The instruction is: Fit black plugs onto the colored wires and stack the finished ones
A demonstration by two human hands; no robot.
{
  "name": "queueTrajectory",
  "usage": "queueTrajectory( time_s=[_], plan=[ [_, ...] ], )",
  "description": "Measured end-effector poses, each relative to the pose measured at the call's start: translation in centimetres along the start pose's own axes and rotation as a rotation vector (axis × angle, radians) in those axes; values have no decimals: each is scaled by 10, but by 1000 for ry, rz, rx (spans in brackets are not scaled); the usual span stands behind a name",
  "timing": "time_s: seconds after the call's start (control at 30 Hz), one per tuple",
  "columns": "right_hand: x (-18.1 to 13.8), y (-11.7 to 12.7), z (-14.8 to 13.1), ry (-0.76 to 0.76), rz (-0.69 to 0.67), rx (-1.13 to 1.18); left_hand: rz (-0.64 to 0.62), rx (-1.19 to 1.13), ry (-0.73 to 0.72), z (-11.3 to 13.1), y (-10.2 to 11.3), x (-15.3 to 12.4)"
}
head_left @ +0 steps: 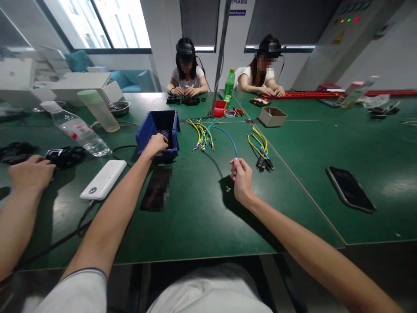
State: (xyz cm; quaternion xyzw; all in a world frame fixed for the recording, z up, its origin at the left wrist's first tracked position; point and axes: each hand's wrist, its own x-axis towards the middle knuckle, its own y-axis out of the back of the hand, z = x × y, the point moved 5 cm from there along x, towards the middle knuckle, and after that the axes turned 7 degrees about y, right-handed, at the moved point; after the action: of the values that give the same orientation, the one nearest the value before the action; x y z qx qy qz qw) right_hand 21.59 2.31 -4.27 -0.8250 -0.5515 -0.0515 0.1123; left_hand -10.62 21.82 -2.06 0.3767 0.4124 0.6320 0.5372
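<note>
My left hand (157, 143) reaches over the front of a blue plastic bin (156, 121), its fingers curled down inside. Dark small parts (164, 131) lie in the bin, and what those fingers pinch, if anything, is hidden. In my right hand (241, 176) a blue wire (230, 137) is pinched near its end, just above the table. The wire bends back toward a loose bunch of yellow-green and blue wires (202, 135) with metal ring ends. Right of it lies a second bunch of wires (259, 141) with black connectors (265, 164) on their near ends.
Phones (157, 189) (351, 189), a white power bank (104, 179) and a water bottle (78, 130) lie on the green table (202, 230). A neighbour's hand (31, 174) works at far left. Two people sit opposite. A metal pole (220, 56), cardboard box (272, 117) and green bottle (229, 87) stand beyond.
</note>
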Motion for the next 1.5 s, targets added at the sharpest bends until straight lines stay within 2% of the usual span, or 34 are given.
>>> queueTrajectory(
  time_s=[0.1, 0.27, 0.5, 0.67, 0.9, 1.07, 1.3, 1.5],
  plan=[
    [-6, 0, -4, 4, 50, 135, 16, 0, 13, -2, 1, -1],
    [-5, 1, -18, -47, 41, 222, 79, -12, -10, -2, 4, -2],
    [1, 1, -14, -96, -8, 202, 225, -43, -74, 8, 18, -15],
    [2, -2, -3, -83, -53, 147, 481, -53, -146, 20, 37, -40],
    [0, -5, -1, -63, -104, 197, 586, -75, -152, 31, 47, -100],
    [-5, -10, -3, -100, -139, 241, 503, -37, -238, 42, 35, -149],
    [-8, -13, -5, -111, -144, 296, 211, -249, -460, 73, 10, -202],
    [-14, -17, -2, -127, -168, 296, 76, -424, -616, 84, -9, -240]
  ],
)
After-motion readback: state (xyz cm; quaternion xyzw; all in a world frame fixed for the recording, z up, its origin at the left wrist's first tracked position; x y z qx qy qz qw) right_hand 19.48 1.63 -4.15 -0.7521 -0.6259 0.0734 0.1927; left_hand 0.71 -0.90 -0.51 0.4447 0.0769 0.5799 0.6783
